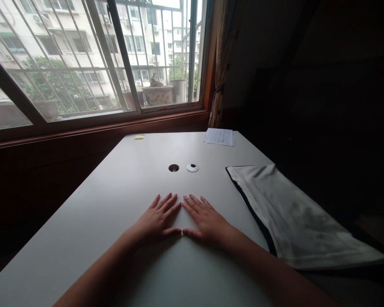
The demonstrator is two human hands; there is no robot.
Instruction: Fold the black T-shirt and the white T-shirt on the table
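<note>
My left hand (158,218) lies flat on the white table (92,213), palm down with its fingers spread. Just to the right, my right hand (206,219) rests the same way. The two thumbs and index fingers nearly meet at their tips, framing a small patch of tabletop. Neither hand holds anything. Beyond the fingertips are a round hole (173,168) in the tabletop and, right of it, a white round cover (192,167) with a dark opening.
A light grey cloth (294,213) with a dark edge lies over the table's right side. Printed papers (219,137) and a yellow sticky note (139,137) are at the far edge. Behind stand a barred window (160,55) and a tied curtain (219,76).
</note>
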